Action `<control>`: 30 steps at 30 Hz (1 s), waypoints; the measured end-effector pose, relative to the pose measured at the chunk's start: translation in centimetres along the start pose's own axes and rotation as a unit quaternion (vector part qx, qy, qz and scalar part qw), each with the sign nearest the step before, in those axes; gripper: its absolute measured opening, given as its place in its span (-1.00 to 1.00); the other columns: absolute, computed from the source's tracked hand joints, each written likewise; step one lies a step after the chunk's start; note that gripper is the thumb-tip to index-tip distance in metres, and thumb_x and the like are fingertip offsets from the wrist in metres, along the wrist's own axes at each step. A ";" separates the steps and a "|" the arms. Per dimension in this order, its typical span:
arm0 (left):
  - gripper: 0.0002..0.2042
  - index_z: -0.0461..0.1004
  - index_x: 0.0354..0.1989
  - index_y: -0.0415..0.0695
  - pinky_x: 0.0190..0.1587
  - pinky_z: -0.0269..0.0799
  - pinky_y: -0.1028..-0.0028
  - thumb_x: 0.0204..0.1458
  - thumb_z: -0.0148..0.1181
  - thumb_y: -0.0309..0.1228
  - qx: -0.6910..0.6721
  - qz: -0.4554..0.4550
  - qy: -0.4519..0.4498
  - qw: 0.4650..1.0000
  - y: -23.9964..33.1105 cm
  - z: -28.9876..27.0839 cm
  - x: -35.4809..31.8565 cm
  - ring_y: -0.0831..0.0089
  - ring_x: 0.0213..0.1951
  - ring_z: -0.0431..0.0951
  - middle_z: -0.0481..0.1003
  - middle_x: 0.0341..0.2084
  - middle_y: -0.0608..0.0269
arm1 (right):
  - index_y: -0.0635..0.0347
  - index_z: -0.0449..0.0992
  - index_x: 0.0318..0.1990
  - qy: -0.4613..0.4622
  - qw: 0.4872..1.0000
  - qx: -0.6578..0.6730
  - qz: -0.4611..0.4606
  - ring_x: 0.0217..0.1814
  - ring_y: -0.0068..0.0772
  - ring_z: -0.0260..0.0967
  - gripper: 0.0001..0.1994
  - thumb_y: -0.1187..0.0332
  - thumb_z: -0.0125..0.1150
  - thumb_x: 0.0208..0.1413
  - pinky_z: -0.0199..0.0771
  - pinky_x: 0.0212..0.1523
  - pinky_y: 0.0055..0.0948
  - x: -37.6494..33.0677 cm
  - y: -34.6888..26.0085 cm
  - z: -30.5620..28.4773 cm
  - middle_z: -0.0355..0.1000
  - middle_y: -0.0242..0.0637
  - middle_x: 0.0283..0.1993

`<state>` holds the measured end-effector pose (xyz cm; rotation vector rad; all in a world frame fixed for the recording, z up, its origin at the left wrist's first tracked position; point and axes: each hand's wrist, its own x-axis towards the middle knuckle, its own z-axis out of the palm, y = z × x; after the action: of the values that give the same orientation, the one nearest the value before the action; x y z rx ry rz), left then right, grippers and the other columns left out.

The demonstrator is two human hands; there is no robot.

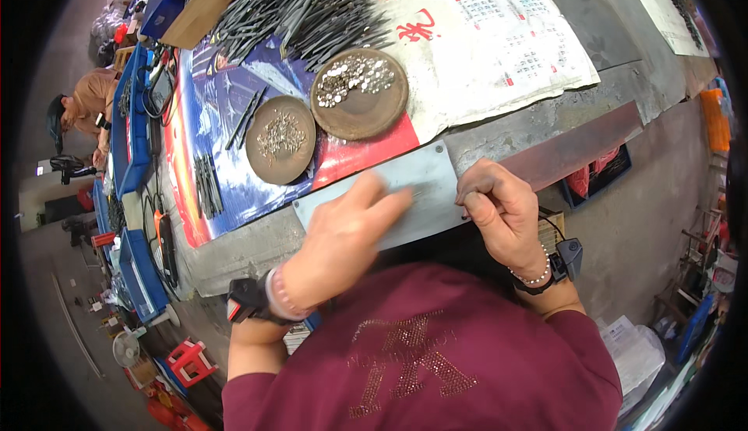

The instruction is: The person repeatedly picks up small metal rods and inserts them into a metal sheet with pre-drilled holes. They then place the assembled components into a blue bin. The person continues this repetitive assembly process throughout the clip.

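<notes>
My left hand is over a pale grey metal plate fixed along the bench's near edge. Motion smears its fingers, so what they hold, if anything, does not show. At the plate's right end my right hand is closed in a pinch, with a small dark bit at its fingertips that I cannot make out. Beyond the plate are two round brown dishes: one has small thin metal pieces in it, the other shiny round silvery pieces. A large heap of thin dark metal strips lies behind them.
Several more dark strips lie on the blue and red printed sheet. A calendar sheet covers the bench's far right. Blue bins stand at left, near another person in brown. A red stool is at lower left.
</notes>
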<state>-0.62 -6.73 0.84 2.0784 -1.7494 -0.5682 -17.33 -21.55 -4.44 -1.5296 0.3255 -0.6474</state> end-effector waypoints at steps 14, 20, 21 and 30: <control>-0.57 0.45 0.01 -0.10 -0.40 0.39 0.27 -0.10 0.06 -0.69 -0.038 -0.017 0.031 0.999 -2.3 0.6 -2.6 0.13 -0.39 0.48 0.38 -0.38 0.10 | 0.34 0.42 -0.34 -0.074 0.991 -0.106 -0.039 -0.44 -0.36 0.32 -0.89 0.49 0.20 0.09 0.34 -0.40 -0.47 0.0 -3.1 0.3 0.35 -0.21 -0.39; -0.64 0.33 0.17 -0.24 -0.49 0.26 0.64 0.18 0.06 -0.58 -0.609 -0.165 0.079 0.772 0.3 1.5 -5.1 0.64 -0.52 0.34 0.48 -0.37 0.23 | 0.29 0.43 -0.25 -0.138 0.984 -0.108 -0.040 -0.36 -0.10 0.41 -0.86 0.43 0.22 0.10 0.41 -0.35 -0.32 -0.6 -2.5 4.0 0.37 -0.13 -0.33; -0.64 0.29 0.21 -0.24 -0.50 0.21 0.71 0.23 0.00 -0.54 -0.648 -0.158 0.094 0.739 0.7 1.8 -5.5 0.72 -0.56 0.29 0.47 -0.36 0.23 | 0.30 0.43 -0.24 -0.139 0.984 -0.107 -0.039 -0.34 -0.08 0.42 -0.85 0.43 0.21 0.10 0.42 -0.35 -0.30 -0.7 -2.4 4.5 0.38 -0.12 -0.33; -0.67 0.22 0.19 -0.24 -0.40 0.25 0.69 0.25 -0.07 -0.55 -0.690 -0.068 0.206 0.690 2.3 4.1 -7.5 0.68 -0.35 0.33 0.41 -0.26 0.22 | 0.35 0.43 -0.35 -0.076 0.987 -0.094 -0.110 -0.54 -0.29 0.34 -0.86 0.47 0.27 0.04 0.35 -0.51 -0.42 -0.3 -1.9 8.1 0.35 -0.18 -0.42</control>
<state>-5.79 0.20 -0.93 1.0200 -0.4399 -0.9353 -13.23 -14.65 -2.29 -1.8011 0.1042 -0.6821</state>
